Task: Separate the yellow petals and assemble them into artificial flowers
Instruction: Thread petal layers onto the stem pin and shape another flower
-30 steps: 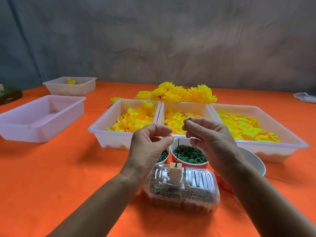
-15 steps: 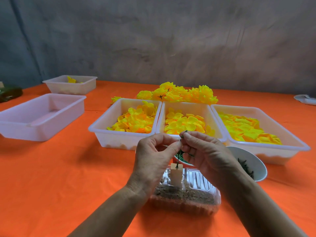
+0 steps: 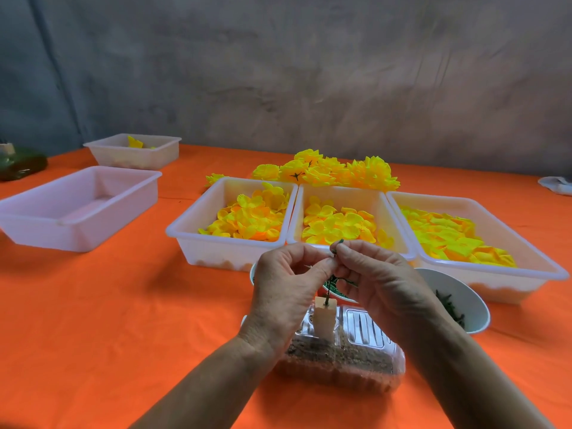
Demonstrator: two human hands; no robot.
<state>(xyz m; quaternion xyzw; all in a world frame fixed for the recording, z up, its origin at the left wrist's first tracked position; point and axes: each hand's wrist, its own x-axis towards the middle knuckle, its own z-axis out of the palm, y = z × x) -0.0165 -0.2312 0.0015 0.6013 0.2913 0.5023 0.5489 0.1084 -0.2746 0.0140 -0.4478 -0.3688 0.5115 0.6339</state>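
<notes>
Green wire stem (image 3: 327,291) stands upright in the pale block (image 3: 324,317), just under our two hands. Our right hand (image 3: 380,280) pinches a small green piece (image 3: 337,244) between thumb and forefinger, directly over the top of the stem. Our left hand (image 3: 288,283) pinches narrowly beside it, fingertips touching the right ones; what it holds we cannot tell. The stem's long axis is vertical, so we judge the piece must go straight down on it. The petals (image 3: 335,222) wait in the trays (image 3: 230,252) behind, well apart.
</notes>
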